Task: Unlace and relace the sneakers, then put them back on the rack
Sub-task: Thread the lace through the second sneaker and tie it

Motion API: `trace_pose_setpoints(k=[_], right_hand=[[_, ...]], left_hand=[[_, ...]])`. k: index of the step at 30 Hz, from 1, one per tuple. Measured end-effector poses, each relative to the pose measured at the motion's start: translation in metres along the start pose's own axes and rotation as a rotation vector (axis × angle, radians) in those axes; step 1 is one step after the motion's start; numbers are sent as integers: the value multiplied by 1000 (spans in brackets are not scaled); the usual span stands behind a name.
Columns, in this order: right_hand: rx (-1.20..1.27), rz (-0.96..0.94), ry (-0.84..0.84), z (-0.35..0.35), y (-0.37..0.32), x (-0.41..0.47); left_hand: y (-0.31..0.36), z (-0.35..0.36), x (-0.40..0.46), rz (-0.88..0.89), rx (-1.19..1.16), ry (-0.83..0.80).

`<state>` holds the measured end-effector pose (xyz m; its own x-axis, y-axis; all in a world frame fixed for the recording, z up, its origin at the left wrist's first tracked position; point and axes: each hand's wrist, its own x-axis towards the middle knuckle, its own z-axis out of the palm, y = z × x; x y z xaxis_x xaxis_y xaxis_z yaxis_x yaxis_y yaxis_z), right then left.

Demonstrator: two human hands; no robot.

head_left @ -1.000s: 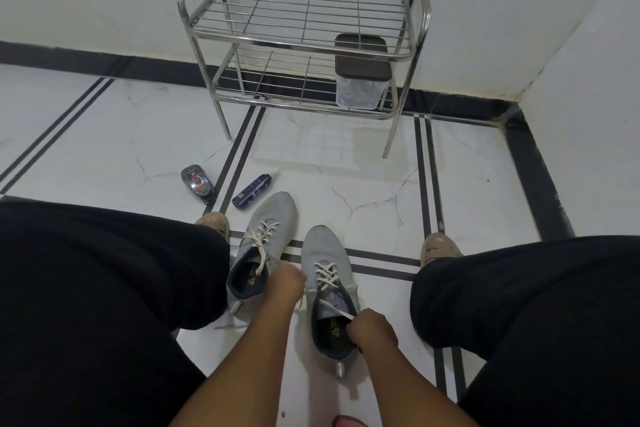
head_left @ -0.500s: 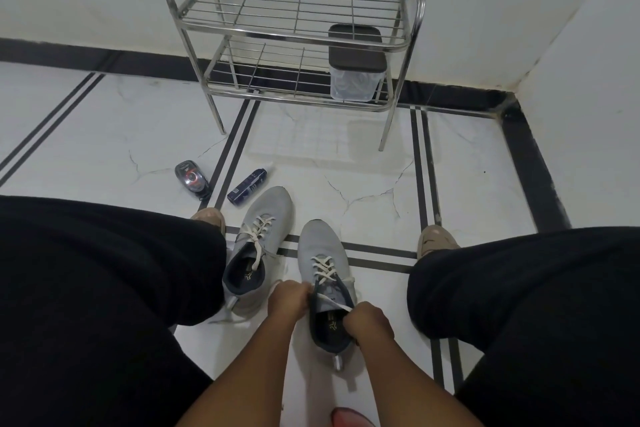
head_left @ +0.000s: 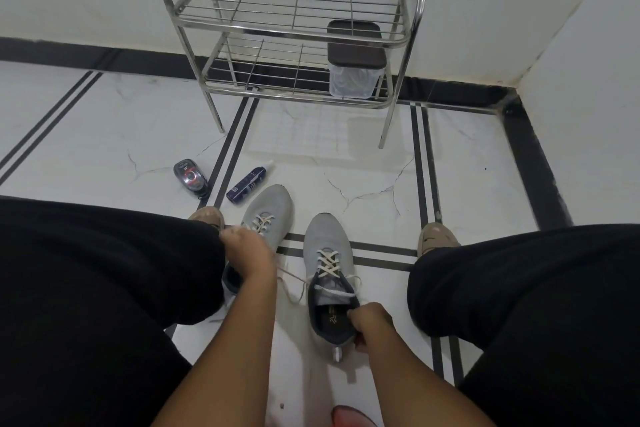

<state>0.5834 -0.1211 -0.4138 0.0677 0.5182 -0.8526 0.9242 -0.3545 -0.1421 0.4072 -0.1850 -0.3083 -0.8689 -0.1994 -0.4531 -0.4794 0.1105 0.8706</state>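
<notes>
Two grey sneakers with cream laces lie on the white floor between my knees. My right hand grips the heel collar of the right sneaker. A loose lace end runs from that sneaker's top eyelets leftward to my left hand, which holds it pulled out. That hand covers the middle of the left sneaker. The steel shoe rack stands against the back wall, its top shelf bare.
A clear tub with a dark lid sits on the rack's lower shelf at the right. A dark blue spray can and a small black polish container lie on the floor left of the sneakers. My black-trousered legs flank the shoes.
My left hand has moved left and away from the right sneaker, drawing the lace end out with it. My right hand has slid back to the heel.
</notes>
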Motion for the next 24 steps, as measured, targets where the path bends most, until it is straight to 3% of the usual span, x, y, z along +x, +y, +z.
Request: trace_pose_setpoints(k=[2, 4, 7, 9, 10, 13, 16, 18, 22, 24], right_hand=[[-19, -2, 7, -1, 0, 1], [-38, -31, 21, -4, -2, -8], [-78, -180, 110, -12, -10, -23], [-108, -320, 215, -16, -16, -26], [-124, -371, 254, -17, -19, -27], [-136, -426, 280, -17, -22, -27], [-81, -371, 293, -17, -22, -27], [-54, -337, 294, -19, -22, -26], [-18, -331, 253, -21, -22, -22], [-17, -337, 231, -21, -24, -22]], left_hand=[[12, 0, -10, 370, 377, -84], [-4, 2, -9, 493, 786, -272], [-49, 4, 4, 315, 1271, -617], [-70, 1, 1, 177, 1329, -779], [-76, -3, -3, 54, 1236, -801], [-88, -9, -3, -131, 876, -696], [-82, -13, 9, -183, 768, -394], [-80, -18, 14, -121, 897, -263], [-90, -24, -1, 46, 1424, -363], [-94, -24, -4, 267, 1533, -418]])
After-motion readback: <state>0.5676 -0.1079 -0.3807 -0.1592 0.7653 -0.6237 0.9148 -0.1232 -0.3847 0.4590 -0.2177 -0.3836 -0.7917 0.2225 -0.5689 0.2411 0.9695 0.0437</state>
